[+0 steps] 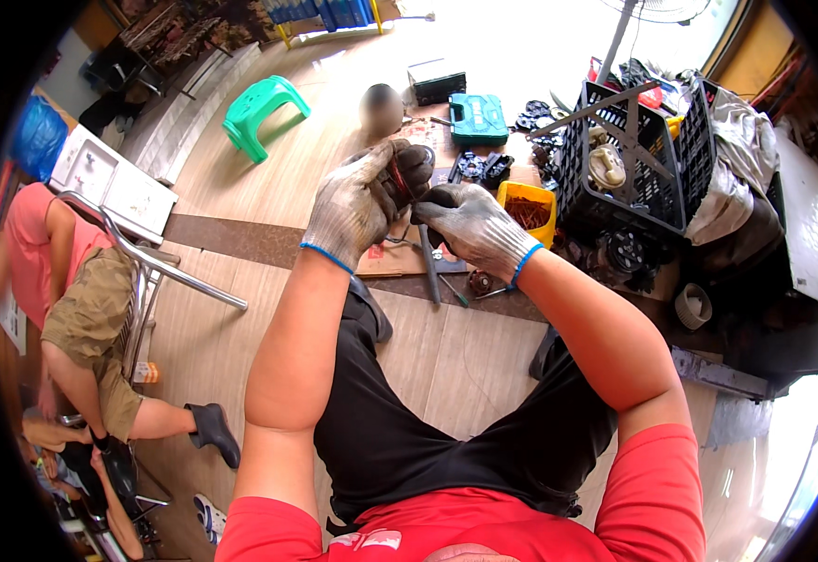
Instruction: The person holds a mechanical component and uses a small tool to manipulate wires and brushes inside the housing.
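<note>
Both my hands wear whitish knit gloves with dark grey fingers and blue cuffs, and they meet above the work spot on the floor. My left hand (353, 197) is curled round a small dark part with a red, wire-like strip; its kind is mostly hidden by the fingers. Close beside it, my right hand (479, 225) is closed, thumb and fingers pinched at the part's near side; what they grip is hidden. Below the hands lie a dark bar-shaped tool (429, 267) and a thin green-tipped tool (454, 291). A yellow bin (550, 214) with copper-coloured pieces stands by my right hand.
Beyond the hands are a teal tool case (479, 120) and black machine parts (484, 170). A black crate (615, 211) stands at right, a green stool (264, 110) at far left. A seated person (86, 309) is at left, near a metal chair (179, 270).
</note>
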{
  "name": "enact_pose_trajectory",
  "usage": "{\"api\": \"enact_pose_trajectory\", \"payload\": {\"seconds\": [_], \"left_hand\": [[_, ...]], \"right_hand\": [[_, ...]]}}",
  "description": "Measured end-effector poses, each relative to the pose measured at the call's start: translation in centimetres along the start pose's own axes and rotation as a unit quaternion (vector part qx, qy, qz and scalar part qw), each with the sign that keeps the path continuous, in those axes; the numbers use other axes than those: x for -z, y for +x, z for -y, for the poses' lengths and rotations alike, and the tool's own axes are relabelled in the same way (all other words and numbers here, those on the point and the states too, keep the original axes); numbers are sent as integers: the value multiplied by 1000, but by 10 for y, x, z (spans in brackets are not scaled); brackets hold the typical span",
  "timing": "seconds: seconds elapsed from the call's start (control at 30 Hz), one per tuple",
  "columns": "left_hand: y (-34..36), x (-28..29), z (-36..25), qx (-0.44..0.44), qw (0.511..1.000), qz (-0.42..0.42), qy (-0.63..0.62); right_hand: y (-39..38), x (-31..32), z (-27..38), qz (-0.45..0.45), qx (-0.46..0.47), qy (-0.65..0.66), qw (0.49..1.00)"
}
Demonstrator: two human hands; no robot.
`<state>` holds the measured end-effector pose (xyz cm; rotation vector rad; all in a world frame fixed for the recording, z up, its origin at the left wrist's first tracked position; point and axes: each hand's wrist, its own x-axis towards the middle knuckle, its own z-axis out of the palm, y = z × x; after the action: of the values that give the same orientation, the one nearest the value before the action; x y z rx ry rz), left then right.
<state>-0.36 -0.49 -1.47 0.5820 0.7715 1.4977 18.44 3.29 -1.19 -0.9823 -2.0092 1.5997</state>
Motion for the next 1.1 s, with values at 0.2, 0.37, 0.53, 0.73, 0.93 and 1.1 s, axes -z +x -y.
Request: {"api": "enact_pose_trajectory", "payload": {"seconds": [0.2, 0.37, 0.53, 0.73, 0.93, 1.1], "left_hand": [[-3, -3, -3, 3, 999, 5, -46], [-6, -10, -4, 11, 997, -5, -73], [-7, -4, -4, 7, 995, 6, -95], [-9, -8, -9, 45, 995, 66, -64], [-30, -36, -14, 104, 956, 23, 274], [-30, -34, -11, 109, 904, 68, 408]], "right_hand": [[5, -2, -11, 6, 30, -2, 1000], [8, -1, -12, 12, 19, 6, 1000], [6, 7, -9, 44, 94, -74, 992], [4, 23, -3, 100, 69, -96, 988], [9, 38, -4, 62, 9, -206, 976], [12, 52, -10, 24, 216, -377, 900]]}}
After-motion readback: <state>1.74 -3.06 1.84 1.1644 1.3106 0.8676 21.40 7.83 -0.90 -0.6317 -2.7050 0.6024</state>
